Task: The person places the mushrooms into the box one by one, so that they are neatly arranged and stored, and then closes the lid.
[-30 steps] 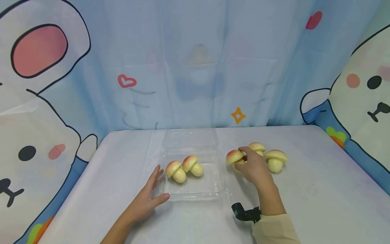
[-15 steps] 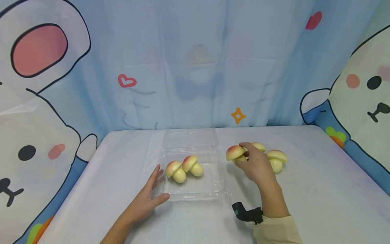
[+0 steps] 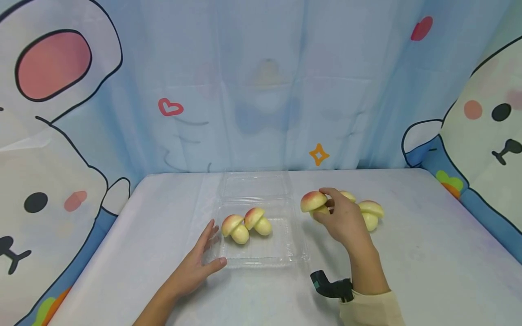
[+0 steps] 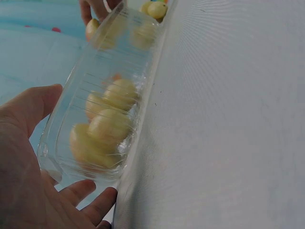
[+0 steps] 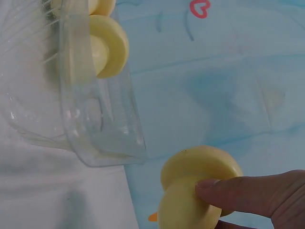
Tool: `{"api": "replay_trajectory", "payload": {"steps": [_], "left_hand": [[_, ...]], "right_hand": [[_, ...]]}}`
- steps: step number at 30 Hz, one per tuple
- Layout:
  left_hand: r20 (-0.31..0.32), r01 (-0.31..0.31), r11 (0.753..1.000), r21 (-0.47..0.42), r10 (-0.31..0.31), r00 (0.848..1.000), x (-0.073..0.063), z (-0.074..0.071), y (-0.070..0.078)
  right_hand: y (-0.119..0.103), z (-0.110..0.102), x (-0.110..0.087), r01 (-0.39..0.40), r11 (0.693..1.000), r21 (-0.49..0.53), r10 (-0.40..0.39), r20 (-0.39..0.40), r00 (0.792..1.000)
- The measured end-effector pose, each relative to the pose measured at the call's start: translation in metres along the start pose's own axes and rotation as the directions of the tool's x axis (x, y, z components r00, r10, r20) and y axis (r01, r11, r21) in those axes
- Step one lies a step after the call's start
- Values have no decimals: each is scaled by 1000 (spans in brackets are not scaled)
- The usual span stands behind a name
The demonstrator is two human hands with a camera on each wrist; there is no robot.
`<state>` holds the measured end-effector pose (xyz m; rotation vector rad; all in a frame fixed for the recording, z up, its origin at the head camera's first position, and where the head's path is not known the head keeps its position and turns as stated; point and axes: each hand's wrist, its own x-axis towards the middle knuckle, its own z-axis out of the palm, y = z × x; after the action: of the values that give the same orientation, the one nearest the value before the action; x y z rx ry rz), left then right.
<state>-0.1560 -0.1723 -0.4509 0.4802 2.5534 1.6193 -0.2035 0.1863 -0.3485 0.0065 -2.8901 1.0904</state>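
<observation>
My right hand (image 3: pixel 341 218) pinches a yellow toy mushroom (image 3: pixel 313 202) with a reddish cap, a little above the table. In the right wrist view the thumb presses against the pale stem of that mushroom (image 5: pixel 190 205). A clear plastic box (image 3: pixel 281 249) lies with its lid (image 3: pixel 254 185) folded back at the middle of the table. Inside its left half, two more mushrooms (image 3: pixel 236 229) lie side by side. My left hand (image 3: pixel 200 265) is at the box's left front corner, thumb and fingers spread around it; in the left wrist view the box wall (image 4: pixel 52 148) is between them.
Two other mushrooms stand right of the box: one (image 3: pixel 371 215) beside my right hand, another (image 3: pixel 347 196) partly hidden behind it. A white cloth (image 3: pixel 428 244) covers the table. Behind hangs a blue cartoon curtain (image 3: pixel 261 113). A black wrist camera (image 3: pixel 331 286) sticks out from the right sleeve.
My right hand has lifted its mushroom off the table, up and slightly back. The left hand and the box have stayed in place.
</observation>
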Motion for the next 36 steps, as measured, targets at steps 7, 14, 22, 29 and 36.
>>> {"api": "replay_trajectory", "payload": {"steps": [7,14,22,29,36], "left_hand": [[2,-3,1000,-1,3,1000,0,0,1],[-1,7,1000,-10,-7,1000,0,0,1],[4,18,1000,-14,-18,1000,0,0,1],[1,16,1000,-9,-16,1000,0,-1,0],[-3,25,1000,-7,-25,1000,0,0,1]], "right_hand": [[-4,-1,-3,23,1000,9,-23,-21,1000],[-7,-2,-5,28,999,14,-28,-27,999],[-10,0,-6,36,999,22,-35,-16,999],[-12,1,-7,34,999,19,-34,-17,999],[-15,3,-8,41,999,5,-41,-21,999]]}}
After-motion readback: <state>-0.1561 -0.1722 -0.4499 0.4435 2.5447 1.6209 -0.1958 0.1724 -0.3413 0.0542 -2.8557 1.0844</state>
